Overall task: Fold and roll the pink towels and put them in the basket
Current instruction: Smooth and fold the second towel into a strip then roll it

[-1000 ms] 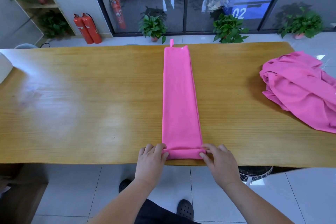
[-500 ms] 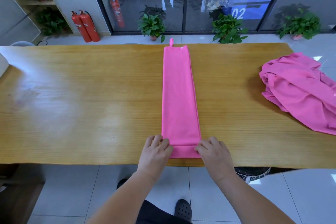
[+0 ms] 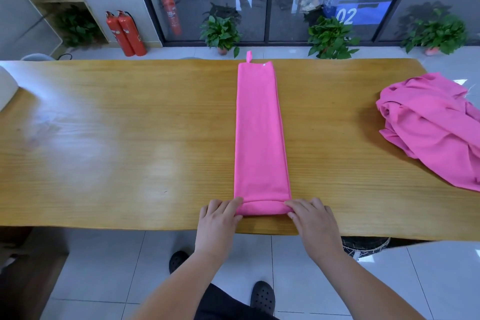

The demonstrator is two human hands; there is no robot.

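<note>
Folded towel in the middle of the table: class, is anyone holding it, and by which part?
Yes. The left hand and right hand pinch the folded towel at the two ends of its rolled-up near edge.

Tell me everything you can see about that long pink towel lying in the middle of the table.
The towel is bright pink, soft-looking cloth, folded into a long narrow strip lying flat across the wooden table. A small hanging loop sticks out at its far end. Its near end is turned into a low roll, which the left hand and right hand pinch at either side.
</note>
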